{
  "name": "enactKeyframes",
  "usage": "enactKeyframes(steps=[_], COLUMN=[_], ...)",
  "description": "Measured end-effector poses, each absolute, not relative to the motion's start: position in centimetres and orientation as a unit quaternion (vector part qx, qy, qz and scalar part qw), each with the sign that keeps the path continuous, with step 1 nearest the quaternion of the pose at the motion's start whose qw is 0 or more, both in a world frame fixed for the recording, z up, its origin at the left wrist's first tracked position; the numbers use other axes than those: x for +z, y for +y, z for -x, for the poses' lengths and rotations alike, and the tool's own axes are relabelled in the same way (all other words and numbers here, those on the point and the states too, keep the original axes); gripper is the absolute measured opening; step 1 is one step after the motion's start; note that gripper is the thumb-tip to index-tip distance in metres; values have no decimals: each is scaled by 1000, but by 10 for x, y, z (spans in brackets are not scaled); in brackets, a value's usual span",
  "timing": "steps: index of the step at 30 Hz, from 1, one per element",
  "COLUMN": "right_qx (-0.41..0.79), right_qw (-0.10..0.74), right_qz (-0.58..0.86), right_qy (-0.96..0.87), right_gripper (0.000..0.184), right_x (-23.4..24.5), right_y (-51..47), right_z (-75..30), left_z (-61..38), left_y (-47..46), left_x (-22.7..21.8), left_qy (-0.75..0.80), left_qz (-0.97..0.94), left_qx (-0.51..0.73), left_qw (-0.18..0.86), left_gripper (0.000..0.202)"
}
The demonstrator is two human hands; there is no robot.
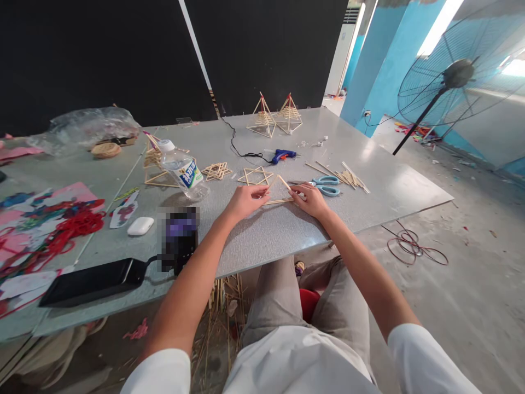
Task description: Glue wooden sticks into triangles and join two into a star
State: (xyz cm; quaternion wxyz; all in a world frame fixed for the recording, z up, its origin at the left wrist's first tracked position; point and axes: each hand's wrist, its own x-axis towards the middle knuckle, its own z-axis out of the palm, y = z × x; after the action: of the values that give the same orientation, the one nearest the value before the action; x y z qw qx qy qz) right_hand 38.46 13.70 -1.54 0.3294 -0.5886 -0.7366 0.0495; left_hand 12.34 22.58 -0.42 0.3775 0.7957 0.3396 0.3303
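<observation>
My left hand (248, 201) pinches a thin wooden stick at the table's near side. Opposite it, my right hand (310, 200) grips another pale wooden stick (284, 183), which leans up toward the left one so that their tops nearly meet. A further stick (279, 201) lies level between the hands, making the base of a triangle. Whether the ends are joined I cannot tell. Just beyond lies a flat six-pointed star of sticks (255, 176). Blue-handled scissors (328, 186) rest beside my right hand, their blades partly behind it.
Loose sticks (350, 178) and a blue glue gun (284, 156) lie farther back. Two stick pyramids (262, 117) stand near the black panel. Left are a plastic bottle (186, 172), smaller stick star (217, 171), white case (140, 226) and black power bank (94, 282). A fan (457, 74) stands right.
</observation>
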Motion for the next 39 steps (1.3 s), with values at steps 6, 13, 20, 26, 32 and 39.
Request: enactKeyframes(steps=[6, 13, 20, 26, 32, 39], right_qx=[57, 68, 60, 44, 38, 45], right_qw=[328, 345, 378, 422, 441, 439], right_qz=[591, 587, 569, 525, 510, 519], right_qy=[-735, -729, -728, -738, -738, -732], right_gripper=[45, 46, 43, 37, 38, 36], right_x=[-15, -17, -21, -25, -29, -28], right_y=[137, 137, 138, 143, 145, 144], right_z=[-384, -385, -388, -391, -393, -394], left_z=[-114, -113, -112, -112, -113, -114], left_y=[233, 235, 238, 243, 242, 242], left_x=[0, -1, -4, -8, -8, -6], left_qy=[334, 332, 328, 328, 334, 333], left_qz=[-774, -773, -773, -767, -761, -755], left_qx=[301, 291, 300, 305, 306, 307], left_qw=[447, 455, 453, 460, 465, 475], left_gripper=[29, 30, 32, 35, 34, 36])
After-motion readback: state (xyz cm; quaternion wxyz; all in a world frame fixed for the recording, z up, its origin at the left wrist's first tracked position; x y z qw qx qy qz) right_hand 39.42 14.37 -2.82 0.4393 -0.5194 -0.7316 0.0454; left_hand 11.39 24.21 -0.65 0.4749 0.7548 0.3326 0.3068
